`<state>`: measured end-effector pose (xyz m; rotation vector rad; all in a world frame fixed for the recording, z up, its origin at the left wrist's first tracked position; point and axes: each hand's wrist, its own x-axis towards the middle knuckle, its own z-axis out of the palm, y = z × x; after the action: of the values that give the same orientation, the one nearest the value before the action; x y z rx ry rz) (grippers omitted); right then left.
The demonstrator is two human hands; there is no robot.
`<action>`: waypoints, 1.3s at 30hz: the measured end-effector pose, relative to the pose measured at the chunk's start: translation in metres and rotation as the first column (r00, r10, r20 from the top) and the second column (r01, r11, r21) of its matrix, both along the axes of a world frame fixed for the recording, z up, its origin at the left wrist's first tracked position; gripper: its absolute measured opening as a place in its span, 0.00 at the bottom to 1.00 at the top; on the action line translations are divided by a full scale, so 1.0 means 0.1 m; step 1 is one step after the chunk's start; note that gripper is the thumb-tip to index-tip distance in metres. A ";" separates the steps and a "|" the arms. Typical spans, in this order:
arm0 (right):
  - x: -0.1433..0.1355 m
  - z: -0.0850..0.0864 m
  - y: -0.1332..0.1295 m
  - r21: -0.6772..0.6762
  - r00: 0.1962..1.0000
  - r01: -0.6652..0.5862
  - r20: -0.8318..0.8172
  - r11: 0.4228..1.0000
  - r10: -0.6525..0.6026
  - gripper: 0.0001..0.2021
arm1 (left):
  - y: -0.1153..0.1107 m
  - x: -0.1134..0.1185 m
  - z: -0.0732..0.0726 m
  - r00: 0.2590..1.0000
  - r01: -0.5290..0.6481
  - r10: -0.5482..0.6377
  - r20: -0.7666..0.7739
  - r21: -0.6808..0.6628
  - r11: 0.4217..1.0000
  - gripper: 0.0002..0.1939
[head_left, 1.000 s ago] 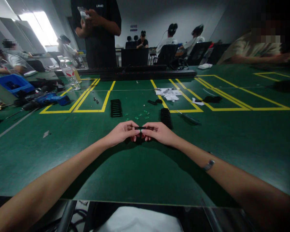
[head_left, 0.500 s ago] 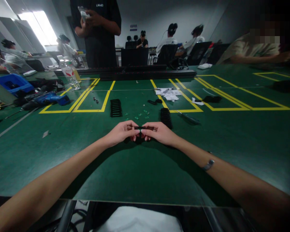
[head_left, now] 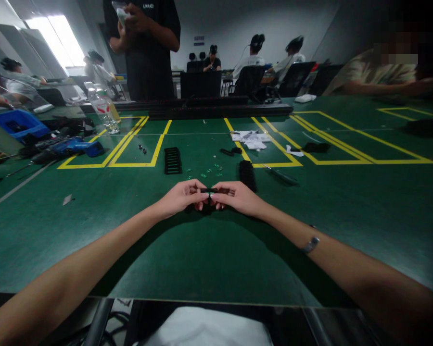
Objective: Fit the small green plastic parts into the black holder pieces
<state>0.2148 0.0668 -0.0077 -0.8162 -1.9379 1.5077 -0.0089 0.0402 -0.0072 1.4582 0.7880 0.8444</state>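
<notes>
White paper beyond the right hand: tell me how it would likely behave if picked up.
The white paper would probably be light and floppy, since it looks thin and creased. It may snag or come up in separate pieces, as its outline is ragged and seems layered. Pushed, it would likely slide or crumple rather than roll, lying low on the green table.

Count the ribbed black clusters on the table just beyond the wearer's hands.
2: the left cluster beyond the left hand; the right cluster beyond the right hand. The hands may hide more.
</notes>
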 end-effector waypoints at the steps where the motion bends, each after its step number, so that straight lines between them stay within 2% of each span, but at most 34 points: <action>1: 0.00 0.00 0.00 0.002 1.000 -0.001 -0.001 1.000 0.001 0.14 | 0.00 0.00 0.00 1.000 0.002 -0.002 0.001 0.001 1.000 0.13; 28: 0.00 0.06 -0.03 0.006 0.999 0.007 0.032 1.000 -0.007 0.16 | 0.00 0.00 0.01 1.000 0.007 -0.007 -0.019 0.033 0.999 0.14; 39: 0.01 0.06 -0.02 0.020 0.999 -0.014 0.036 1.000 0.014 0.16 | 0.00 0.00 0.00 0.999 0.015 -0.015 0.030 0.011 1.000 0.13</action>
<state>0.2159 0.0650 -0.0018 -0.8281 -1.9854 1.4890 -0.0093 0.0405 -0.0068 1.4559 0.7506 0.8586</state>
